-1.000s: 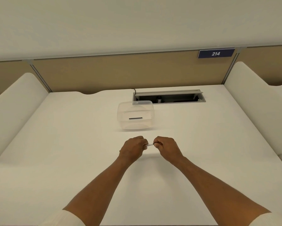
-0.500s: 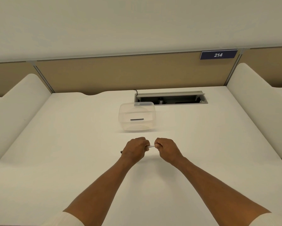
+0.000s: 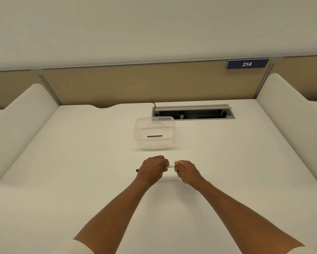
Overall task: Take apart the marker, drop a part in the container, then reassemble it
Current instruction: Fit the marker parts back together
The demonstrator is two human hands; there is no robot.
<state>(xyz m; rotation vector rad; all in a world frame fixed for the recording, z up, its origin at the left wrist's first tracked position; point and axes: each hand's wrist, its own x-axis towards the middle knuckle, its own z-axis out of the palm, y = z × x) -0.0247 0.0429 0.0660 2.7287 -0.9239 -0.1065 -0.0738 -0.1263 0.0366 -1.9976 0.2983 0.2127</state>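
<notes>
Both fists hold a thin marker [image 3: 171, 166] level just above the white desk [image 3: 80, 180]. My left hand [image 3: 152, 169] is closed around its left part, and a dark end pokes out past that fist on the left. My right hand [image 3: 186, 171] is closed on the right part. Only a short white stretch of the barrel shows between the two fists. Behind the hands stands a clear plastic container [image 3: 155, 132] with a small dark stick-like part [image 3: 154, 136] lying in it.
An open cable tray [image 3: 192, 112] is sunk into the desk behind the container, right of centre. White side dividers [image 3: 20, 123] rise on both sides, and a tan partition with a "214" sign [image 3: 247, 63] closes the back.
The fists have drawn slightly apart, so a little more white barrel shows, and the dark end now sticks out left of my left hand. The view has shifted slightly.
</notes>
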